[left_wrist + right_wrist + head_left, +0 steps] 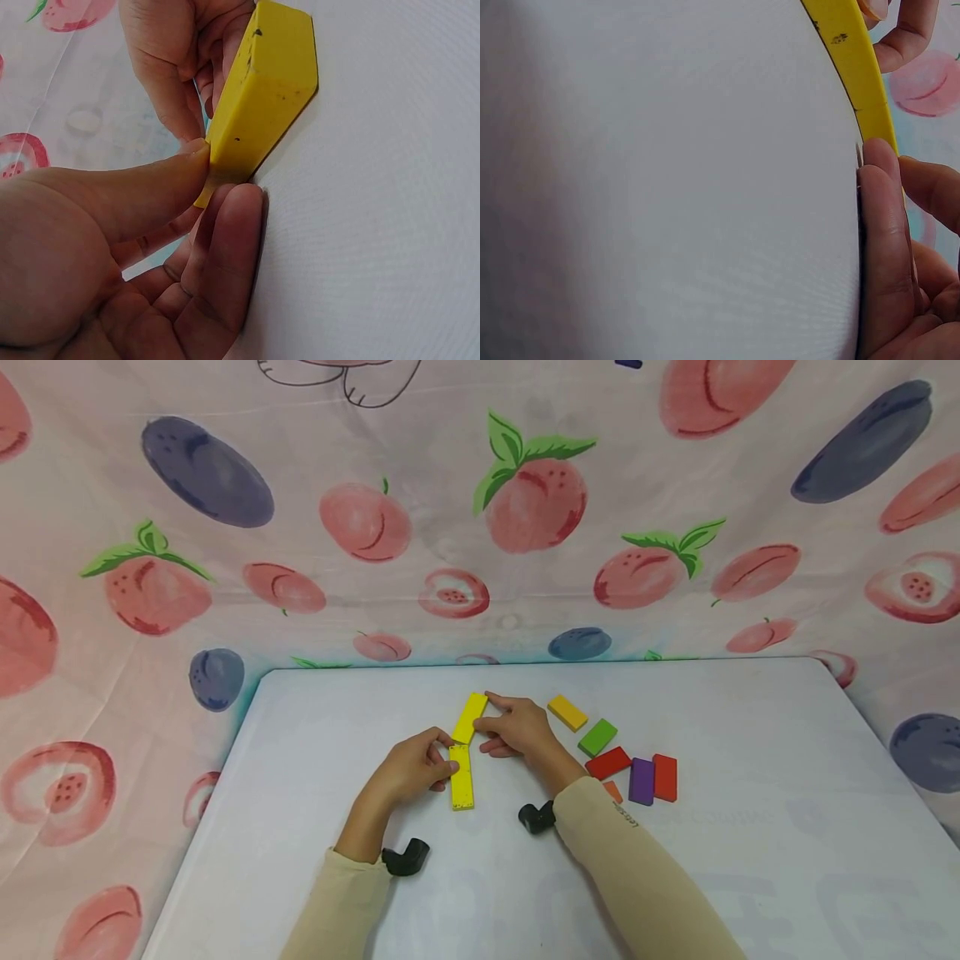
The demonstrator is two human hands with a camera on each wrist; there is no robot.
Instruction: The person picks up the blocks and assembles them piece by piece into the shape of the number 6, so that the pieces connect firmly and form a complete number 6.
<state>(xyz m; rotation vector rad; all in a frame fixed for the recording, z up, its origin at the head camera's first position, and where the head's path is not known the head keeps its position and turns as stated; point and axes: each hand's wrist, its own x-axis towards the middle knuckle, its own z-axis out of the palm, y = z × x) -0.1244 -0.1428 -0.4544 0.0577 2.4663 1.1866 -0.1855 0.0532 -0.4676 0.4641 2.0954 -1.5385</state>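
Observation:
Two long yellow blocks, dark-specked in places, lie end to end on the white table (pixel 300 760), bent at the joint. The lower yellow block (pixel 462 789) points toward the person, while the upper yellow block (pixel 471 714) slants to the right. My left hand (pixel 405 770) pinches the lower one near the joint, its thumb on the block and fingertips at the side. On the upper one, my right hand (pixel 525 728) has its index fingertip at the far end and its thumb along the right side. In the right wrist view, fingertips of both hands show along the yellow strip (pixel 847 60).
Right of the hands lie a golden-yellow block (pixel 567 712), a green block (pixel 597 737), two red blocks, one of them the right red block (pixel 665 777), a purple block (pixel 641 781) and a partly hidden orange block (pixel 612 791). A fruit-print cloth (pixel 450 527) hangs behind the table.

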